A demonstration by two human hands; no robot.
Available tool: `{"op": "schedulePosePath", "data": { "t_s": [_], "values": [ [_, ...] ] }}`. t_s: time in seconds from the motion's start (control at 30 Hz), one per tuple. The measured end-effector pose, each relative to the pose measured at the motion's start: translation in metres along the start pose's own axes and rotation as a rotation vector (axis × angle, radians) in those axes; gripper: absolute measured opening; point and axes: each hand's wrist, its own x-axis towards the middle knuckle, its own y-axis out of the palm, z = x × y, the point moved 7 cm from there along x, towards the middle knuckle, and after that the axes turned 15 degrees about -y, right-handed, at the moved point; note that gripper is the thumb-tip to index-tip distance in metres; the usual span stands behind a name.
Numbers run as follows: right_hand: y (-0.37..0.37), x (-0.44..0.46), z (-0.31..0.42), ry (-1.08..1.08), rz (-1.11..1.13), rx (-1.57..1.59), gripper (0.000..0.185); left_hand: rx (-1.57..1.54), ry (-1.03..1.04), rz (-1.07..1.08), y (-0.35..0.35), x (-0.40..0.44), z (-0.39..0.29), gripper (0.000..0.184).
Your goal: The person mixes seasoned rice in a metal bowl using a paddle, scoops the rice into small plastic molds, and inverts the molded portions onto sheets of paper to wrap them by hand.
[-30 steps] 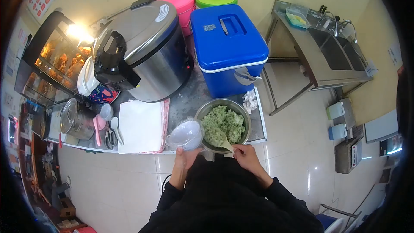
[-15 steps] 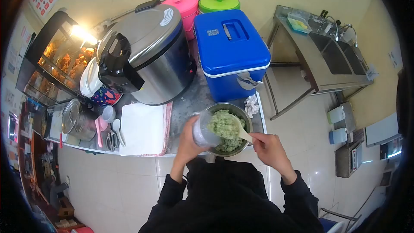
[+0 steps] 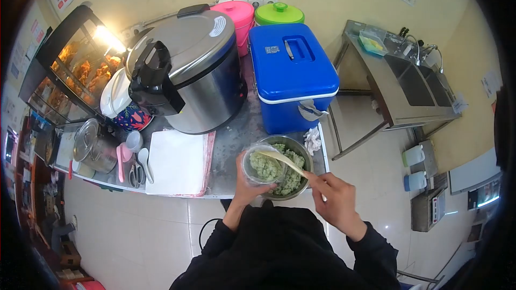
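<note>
My left hand (image 3: 248, 185) is wrapped round a clear plastic cup (image 3: 248, 167), tilted so its mouth faces up towards me. Pale green rice-like food (image 3: 266, 166) lies inside it. In my right hand (image 3: 336, 198) is a cream rice paddle (image 3: 287, 161), gripped by its handle, with its blade end at the cup's mouth. Beneath both hands a steel bowl (image 3: 307, 167) stands at the table's front edge, holding more of the green food. The cup hides the bowl's left part.
Behind the bowl stands a blue cooler box (image 3: 293, 70), with a large steel rice cooker (image 3: 207, 96) to its left. White paper sheets (image 3: 174, 161), scissors (image 3: 137, 173) and spoons (image 3: 144, 164) lie left. A crumpled tissue (image 3: 312, 140) rests right of the bowl. A sink (image 3: 414, 80) stands further right.
The paddle's load of green food has gone from above the bowl into the cup. The cup has turned more upright, and the paddle has moved left over its mouth.
</note>
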Motion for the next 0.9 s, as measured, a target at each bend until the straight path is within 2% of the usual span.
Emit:
{"op": "schedulePosePath", "data": {
  "t_s": [0.13, 0.2, 0.3, 0.4, 0.43, 0.53, 0.63, 0.83, 0.9],
  "values": [
    [0.002, -0.002, 0.002, -0.022, 0.165, 0.050, 0.038, 0.170, 0.117, 0.066, 0.004, -0.002, -0.017, 0.116],
    [0.015, 0.000, 0.009, -0.063, 0.181, 0.044, 0.035, 0.131, 0.072, 0.060, 0.007, -0.002, -0.014, 0.116],
    [0.001, 0.006, -0.006, -0.050, 0.051, 0.122, 0.032, 0.139, 0.060, 0.065, 0.008, -0.001, -0.022, 0.113],
    [-0.024, 0.009, -0.011, -0.009, 0.113, 0.129, 0.032, 0.060, 0.041, 0.049, 0.003, -0.004, -0.025, 0.110],
    [-0.020, 0.006, -0.010, -0.048, 0.118, 0.116, 0.032, 0.018, 0.029, 0.047, 0.001, -0.005, -0.025, 0.110],
    [0.003, 0.009, 0.001, -0.105, 0.168, 0.086, 0.034, 0.187, 0.068, 0.051, 0.007, -0.004, -0.026, 0.114],
    [-0.010, 0.015, -0.008, -0.076, 0.101, 0.123, 0.029, 0.174, 0.062, 0.060, 0.004, -0.004, -0.023, 0.108],
    [0.015, 0.022, -0.010, -0.073, 0.045, 0.177, 0.030, 0.038, 0.067, 0.066, -0.005, -0.001, -0.033, 0.108],
    [0.015, 0.024, -0.016, -0.025, 0.025, 0.203, 0.029, -0.010, -0.007, -0.005, -0.026, 0.001, -0.017, 0.112]
  ]
}}
